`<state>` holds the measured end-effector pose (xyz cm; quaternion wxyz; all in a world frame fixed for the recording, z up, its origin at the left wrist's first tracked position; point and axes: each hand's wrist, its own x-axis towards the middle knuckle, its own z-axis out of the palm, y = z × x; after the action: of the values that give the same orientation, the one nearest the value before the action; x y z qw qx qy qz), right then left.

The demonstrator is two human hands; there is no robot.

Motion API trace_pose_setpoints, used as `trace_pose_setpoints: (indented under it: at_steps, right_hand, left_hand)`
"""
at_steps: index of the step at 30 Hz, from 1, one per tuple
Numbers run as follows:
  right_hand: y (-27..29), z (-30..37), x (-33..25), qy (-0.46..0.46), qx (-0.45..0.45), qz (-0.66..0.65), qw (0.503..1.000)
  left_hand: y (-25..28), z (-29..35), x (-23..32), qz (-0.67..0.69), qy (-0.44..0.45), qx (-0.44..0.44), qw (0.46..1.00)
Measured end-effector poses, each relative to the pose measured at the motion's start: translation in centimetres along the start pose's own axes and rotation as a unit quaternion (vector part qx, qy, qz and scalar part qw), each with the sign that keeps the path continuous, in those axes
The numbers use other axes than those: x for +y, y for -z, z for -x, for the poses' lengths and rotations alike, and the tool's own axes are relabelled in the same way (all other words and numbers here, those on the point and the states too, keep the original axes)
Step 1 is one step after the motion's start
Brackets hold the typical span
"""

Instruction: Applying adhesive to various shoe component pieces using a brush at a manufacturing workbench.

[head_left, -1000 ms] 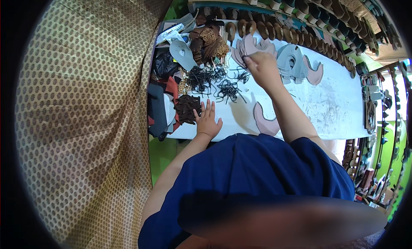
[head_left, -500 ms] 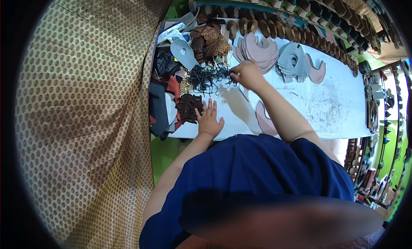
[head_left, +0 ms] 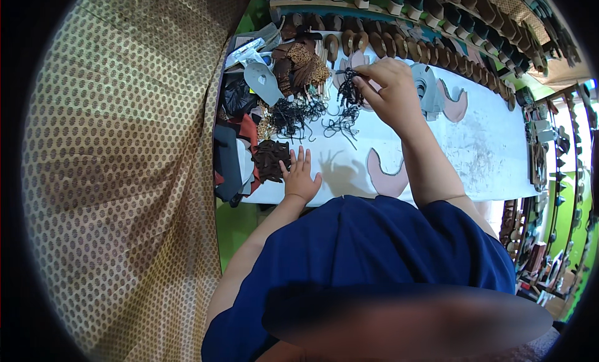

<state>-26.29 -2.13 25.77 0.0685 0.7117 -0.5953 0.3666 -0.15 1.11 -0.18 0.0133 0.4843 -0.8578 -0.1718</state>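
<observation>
My right hand (head_left: 390, 90) is raised over the white table, pinching a bunch of black cords (head_left: 349, 90) that dangles from the fingertips. Below it, a small tangle of black cords (head_left: 342, 121) lies on the table, beside a larger black cord heap (head_left: 293, 117). My left hand (head_left: 302, 178) rests flat with fingers spread near the table's front edge, holding nothing. Its fingertips are close to a pile of dark brown strips (head_left: 271, 161). A pink crescent-shaped piece (head_left: 388, 175) lies to the right of the left hand.
Brown and leopard-print pieces (head_left: 299, 65) and a grey cut piece (head_left: 263, 82) are heaped at the left. Grey curved pieces (head_left: 427, 90) and a pink one (head_left: 454, 103) lie farther right. Shoe soles (head_left: 399, 47) line the back edge. A patterned curtain (head_left: 131, 175) hangs at left.
My right hand has lifted and moved right, carrying a bunch of black cords out of the heap. A smaller tangle now lies apart on the table. My left hand has barely moved.
</observation>
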Motion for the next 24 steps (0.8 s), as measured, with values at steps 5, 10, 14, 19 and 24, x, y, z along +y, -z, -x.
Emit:
trace_pose_setpoints:
  at_steps: [5,10,14,19,24]
  right_hand:
    - [0.3,0.5,-0.1,-0.011,0.063,-0.022,0.998]
    - [-1.1,2.3,0.1,-0.013,0.008,-0.040,0.999]
    - [-1.7,2.6,0.0,0.001,-0.011,-0.048,0.999]
    - [-4.3,2.3,0.9,-0.058,-0.343,0.208,0.914]
    - [-12.6,3.3,2.8,-0.102,-0.530,0.179,0.823]
  left_hand:
    - [-0.4,0.1,-0.1,-0.011,0.005,0.009,1.000]
    - [-0.3,-0.1,0.0,-0.011,0.007,0.009,1.000]
    - [-0.3,-0.1,0.0,0.003,0.007,0.007,1.000]
    - [-1.0,0.1,-0.5,0.005,0.011,0.048,0.999]
    - [-1.1,0.5,-0.8,0.017,0.009,0.065,0.998]
